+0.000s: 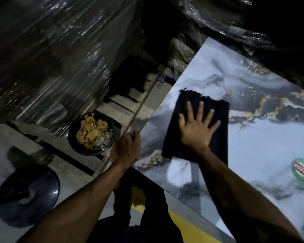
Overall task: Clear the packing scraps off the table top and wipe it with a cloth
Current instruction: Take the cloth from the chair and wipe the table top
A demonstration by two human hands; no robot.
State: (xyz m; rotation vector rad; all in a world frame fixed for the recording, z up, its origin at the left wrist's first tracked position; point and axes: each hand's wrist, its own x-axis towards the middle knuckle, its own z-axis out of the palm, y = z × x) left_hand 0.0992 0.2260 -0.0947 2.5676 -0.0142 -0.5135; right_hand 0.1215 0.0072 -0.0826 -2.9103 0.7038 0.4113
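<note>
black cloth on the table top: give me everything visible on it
The black cloth looks like soft fabric, folded into a rough rectangle, with a frayed far edge. It lies flat on the marble-patterned table top, near the corner closest to the person. The right hand presses on it palm down, fingers spread; the forearm covers its near edge. The left hand, at the table's edge, does not touch it.

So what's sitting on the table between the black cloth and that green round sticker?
Nothing: in the head view the marble-patterned table top is bare between the black cloth and the green sticker; only the right forearm crosses nearer the camera.
</note>
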